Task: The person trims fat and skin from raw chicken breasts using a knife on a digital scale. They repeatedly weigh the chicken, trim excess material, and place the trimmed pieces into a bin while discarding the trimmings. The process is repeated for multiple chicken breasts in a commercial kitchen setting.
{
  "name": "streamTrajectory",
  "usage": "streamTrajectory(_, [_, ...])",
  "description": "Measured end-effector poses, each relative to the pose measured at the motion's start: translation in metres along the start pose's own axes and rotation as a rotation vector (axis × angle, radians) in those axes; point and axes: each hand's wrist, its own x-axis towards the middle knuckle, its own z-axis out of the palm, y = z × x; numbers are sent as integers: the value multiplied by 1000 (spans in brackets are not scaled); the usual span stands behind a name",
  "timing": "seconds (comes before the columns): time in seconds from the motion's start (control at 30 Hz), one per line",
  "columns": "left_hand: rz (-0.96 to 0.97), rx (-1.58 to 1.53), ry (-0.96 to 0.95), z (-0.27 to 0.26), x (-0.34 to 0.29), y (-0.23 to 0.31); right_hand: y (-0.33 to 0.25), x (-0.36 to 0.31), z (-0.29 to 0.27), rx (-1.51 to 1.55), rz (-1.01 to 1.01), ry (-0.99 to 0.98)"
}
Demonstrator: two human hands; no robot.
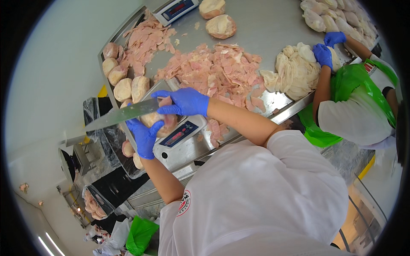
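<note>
My right hand (185, 102), in a blue glove, is closed around a large knife (121, 114). Its long, broad blade points left, lying across the top of a round piece of pale pink meat (168, 123). A small pink flap of meat shows by the right fingers; the knife's handle is hidden in the glove. My left hand (144, 137), gloved in blue too, grips the near left side of the meat, its thumb against it. Both hands are over a digital scale (181, 133) with a steel platform; whether the meat rests on it, I cannot tell.
Thin pink meat slices (218, 72) lie heaped on the steel table (265, 25). Several meat rounds (123, 88) line its left edge. A second scale (177, 9) stands at the far side. On the right, a co-worker's gloved hands (323, 55) are near pale skins (294, 72).
</note>
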Motion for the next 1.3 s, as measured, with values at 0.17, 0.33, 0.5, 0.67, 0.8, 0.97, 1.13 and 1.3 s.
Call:
streamTrajectory(0.17, [-178,-205,-13,7,-10,65,-4,-46,7,-199,201,62])
streamTrajectory(0.33, [-13,51,59,12,-10,47,14,-65,28,-136,140,99])
streamTrajectory(0.5, [-5,102,85,11,-9,45,9,-41,36,-346,64,185])
streamTrajectory(0.67, [-179,-279,52,16,-11,37,-9,-22,33,-324,117,174])
streamTrajectory(0.8, [-203,-399,-24,21,-4,32,0,-17,30,-240,80,190])
streamTrajectory(0.97, [-110,88,61,14,-1,47,35,-34,18,-2,345,263])
streamTrajectory(1.13, [-174,56,56,11,-8,40,73,-65,10,53,478,455])
streamTrajectory(1.3, [-286,-125,104,-17,-18,29,75,-86,1,116,486,542])
